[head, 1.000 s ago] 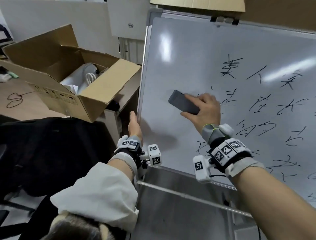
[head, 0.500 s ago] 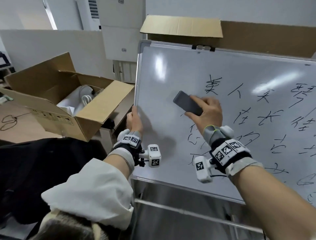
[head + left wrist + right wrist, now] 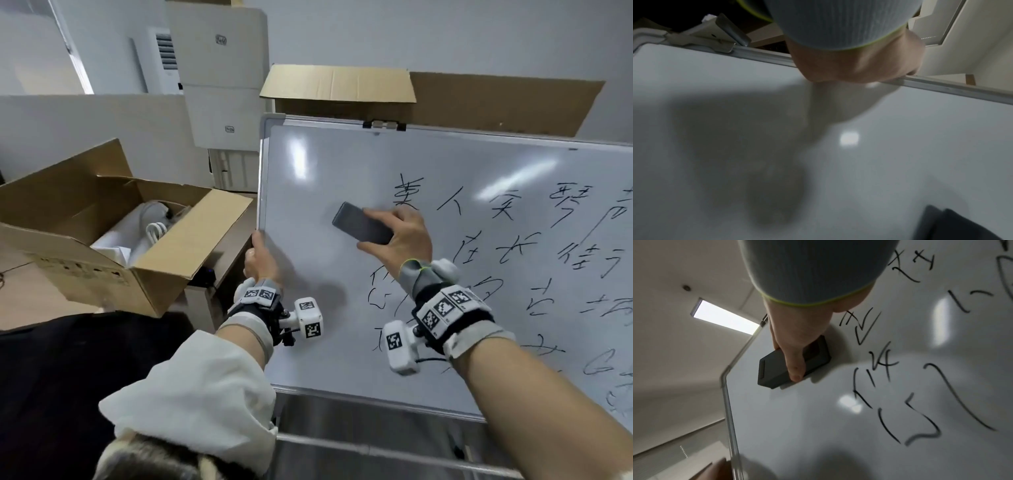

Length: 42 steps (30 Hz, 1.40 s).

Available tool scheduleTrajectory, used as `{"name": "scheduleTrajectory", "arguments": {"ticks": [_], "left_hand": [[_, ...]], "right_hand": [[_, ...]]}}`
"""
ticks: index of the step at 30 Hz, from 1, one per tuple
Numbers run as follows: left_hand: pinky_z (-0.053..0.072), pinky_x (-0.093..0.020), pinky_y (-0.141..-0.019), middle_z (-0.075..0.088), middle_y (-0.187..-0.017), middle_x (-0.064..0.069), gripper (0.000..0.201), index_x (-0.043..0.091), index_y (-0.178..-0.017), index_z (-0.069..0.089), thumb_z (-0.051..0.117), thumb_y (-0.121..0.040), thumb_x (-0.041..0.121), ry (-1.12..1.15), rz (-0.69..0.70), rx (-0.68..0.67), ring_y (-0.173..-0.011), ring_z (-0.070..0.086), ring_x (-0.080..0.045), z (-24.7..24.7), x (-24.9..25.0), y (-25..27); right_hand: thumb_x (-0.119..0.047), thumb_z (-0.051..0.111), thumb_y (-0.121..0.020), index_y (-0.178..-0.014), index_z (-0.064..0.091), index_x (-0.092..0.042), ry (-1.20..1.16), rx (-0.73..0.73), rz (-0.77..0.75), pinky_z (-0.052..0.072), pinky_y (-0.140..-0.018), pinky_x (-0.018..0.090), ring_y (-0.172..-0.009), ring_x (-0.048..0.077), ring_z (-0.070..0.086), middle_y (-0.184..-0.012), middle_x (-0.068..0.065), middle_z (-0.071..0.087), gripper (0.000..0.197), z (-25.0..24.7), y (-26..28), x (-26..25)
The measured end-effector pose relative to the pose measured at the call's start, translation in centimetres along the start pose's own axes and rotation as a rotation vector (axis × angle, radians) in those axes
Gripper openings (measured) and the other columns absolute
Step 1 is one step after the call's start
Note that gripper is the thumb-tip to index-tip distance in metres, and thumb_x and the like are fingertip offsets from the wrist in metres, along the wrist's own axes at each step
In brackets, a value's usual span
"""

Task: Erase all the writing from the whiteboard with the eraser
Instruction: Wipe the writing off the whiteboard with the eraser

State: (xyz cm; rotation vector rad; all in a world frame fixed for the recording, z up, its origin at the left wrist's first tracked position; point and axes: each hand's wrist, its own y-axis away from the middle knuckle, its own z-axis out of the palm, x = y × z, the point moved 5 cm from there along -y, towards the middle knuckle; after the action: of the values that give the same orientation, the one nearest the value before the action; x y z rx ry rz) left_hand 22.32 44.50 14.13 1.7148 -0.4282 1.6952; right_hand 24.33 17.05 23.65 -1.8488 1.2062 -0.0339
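Far left there's one open cardboard box point(image 3: 102, 240) sitting on the counter point(image 3: 30, 294) with some white stuff and a cable in it, nothing to do with the job. A second cardboard box point(image 3: 342, 92) sits behind the board's top edge.

Next over is my left hand point(image 3: 260, 260). It's wrapped around the left frame of the whiteboard point(image 3: 308, 240), thumb on the front face and the other fingers gone behind the edge, so I can't see them. My guess is it's there purely to brace the board so it doesn't swing or tip back when I push on it.

Then the eraser point(image 3: 363, 228), just one, a dark grey block lying flat on the board surface, tilted with its upper end toward the left. My right hand point(image 3: 402, 236) has it pinched by the long sides, thumb along the lower edge and fingers over the top edge, palm off to the right. The right wrist view shows the pad face down against the board, which is what you want for wiping.

It's parked on the clean left strip, right beside the first written column. Everything to the right is still covered: I count roughly four columns of black handwritten characters point(image 3: 479, 246), running off the right edge, so most of the erasing looks undone.
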Motion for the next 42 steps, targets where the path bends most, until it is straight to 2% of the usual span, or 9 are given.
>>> {"name": "scheduleTrajectory", "arguments": {"ticks": [4,7,13,17,20,24,35,39,42], "left_hand": [[0.029,-0.050,-0.111,0.055,-0.137,-0.012,0.082,0.010,-0.133,0.057,0.031,-0.086,0.072,-0.046,0.034,-0.015,-0.129,0.043,-0.033,0.3,-0.5,-1.2],[0.034,-0.044,-0.108,0.056,-0.131,-0.013,0.064,0.007,-0.113,0.064,0.041,-0.091,0.062,-0.113,0.089,0.079,-0.122,0.048,-0.031,0.0,-0.2,-0.8],[0.005,-0.045,-0.119,0.019,-0.162,-0.004,0.079,0.019,-0.155,0.023,0.053,-0.088,0.047,-0.471,0.860,0.206,-0.150,0.018,-0.024,5.9,11.7,4.7],[0.002,-0.049,-0.122,0.015,-0.165,0.003,0.070,0.030,-0.155,0.027,0.038,-0.089,0.049,-0.709,1.094,0.195,-0.152,0.010,-0.024,10.8,17.5,6.5],[-0.005,-0.051,-0.119,0.025,-0.161,0.007,0.059,0.038,-0.149,0.037,0.036,-0.092,0.052,-0.832,1.153,0.145,-0.152,0.010,-0.022,13.3,18.4,6.8],[0.011,-0.053,-0.117,0.049,-0.135,0.008,0.043,0.035,-0.125,0.057,0.042,-0.088,0.051,-0.823,1.178,0.128,-0.140,0.029,-0.021,14.6,19.3,7.1],[0.008,-0.061,-0.117,0.049,-0.129,0.006,0.045,0.032,-0.126,0.058,0.047,-0.085,0.044,-0.855,1.213,0.077,-0.136,0.033,-0.019,14.3,19.9,6.6],[0.003,-0.062,-0.117,0.046,-0.130,0.007,0.044,0.031,-0.124,0.056,0.048,-0.082,0.038,-0.834,1.209,0.040,-0.137,0.030,-0.018,14.6,19.7,7.2],[0.001,-0.062,-0.117,0.045,-0.133,0.007,0.048,0.030,-0.127,0.054,0.049,-0.080,0.035,-0.816,1.203,0.030,-0.140,0.028,-0.017,14.3,19.5,7.3]], "right_hand": [[-0.042,0.089,-0.058,-0.122,0.067,-0.040,0.006,-0.165,-0.089,0.043,-0.088,0.029,-0.102,0.012,0.044,-0.101,-0.012,0.056,0.067,2.9,4.3,-0.5],[-0.044,0.087,-0.060,-0.123,0.066,-0.040,0.028,-0.141,-0.081,0.043,-0.087,0.029,-0.101,0.013,0.045,-0.100,-0.011,0.058,0.067,2.6,4.4,-0.4],[-0.052,0.082,-0.063,-0.125,0.063,-0.046,0.012,0.035,-0.025,0.048,-0.081,0.029,-0.103,0.016,0.051,-0.099,-0.009,0.057,0.065,-3.6,-2.2,-0.5],[-0.056,0.079,-0.066,-0.125,0.063,-0.042,0.026,0.093,-0.006,0.047,-0.076,0.030,-0.097,0.017,0.052,-0.096,-0.006,0.056,0.063,-5.6,-3.8,1.1],[-0.056,0.078,-0.068,-0.127,0.062,-0.041,0.055,0.135,0.015,0.041,-0.072,0.026,-0.094,0.018,0.051,-0.094,-0.006,0.056,0.063,-7.3,-4.7,2.9],[-0.060,0.077,-0.067,-0.127,0.060,-0.041,0.059,0.198,0.078,0.045,-0.071,0.026,-0.098,0.016,0.053,-0.098,-0.007,0.056,0.065,-8.1,-5.6,4.0],[-0.058,0.081,-0.057,-0.106,0.064,-0.037,-0.067,0.152,0.080,0.053,-0.072,0.032,-0.090,0.012,0.061,-0.095,-0.011,0.056,0.056,-3.5,-4.4,2.0],[-0.063,0.078,-0.061,-0.101,0.058,-0.035,-0.071,0.312,0.261,0.049,-0.068,0.026,-0.087,0.013,0.062,-0.100,-0.011,0.054,0.052,-6.4,-4.4,4.1],[-0.063,0.080,-0.058,-0.096,0.057,-0.033,-0.104,0.284,0.303,0.052,-0.069,0.029,-0.083,0.012,0.063,-0.098,-0.012,0.056,0.054,-5.3,-3.8,3.5]]}}
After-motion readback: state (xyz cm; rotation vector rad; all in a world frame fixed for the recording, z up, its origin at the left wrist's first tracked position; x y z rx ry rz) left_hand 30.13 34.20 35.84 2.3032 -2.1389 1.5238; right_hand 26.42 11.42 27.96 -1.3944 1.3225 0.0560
